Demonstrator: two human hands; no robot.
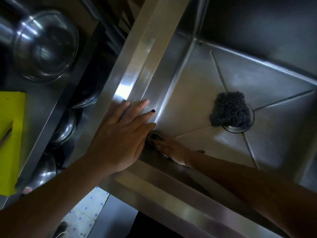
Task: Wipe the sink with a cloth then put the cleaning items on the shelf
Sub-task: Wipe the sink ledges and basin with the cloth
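The steel sink (197, 93) fills the middle and right of the view. My left hand (120, 133) rests flat on the sink's near-left rim corner, its straight fingers reaching over the inner wall. Down in the basin's near-left corner, my right hand (173, 150) holds a small dark cloth (154, 137) against the steel. My left hand partly hides the cloth. A dark wiry scrubber (230, 109) lies over the drain (240, 129) in the middle of the basin floor.
Left of the sink, a lower rack holds several steel bowls (44, 45). A yellow board (10, 117) with a metal utensil (6, 134) on it lies at the far left. Pale dotted floor (89, 208) shows below the sink's front edge.
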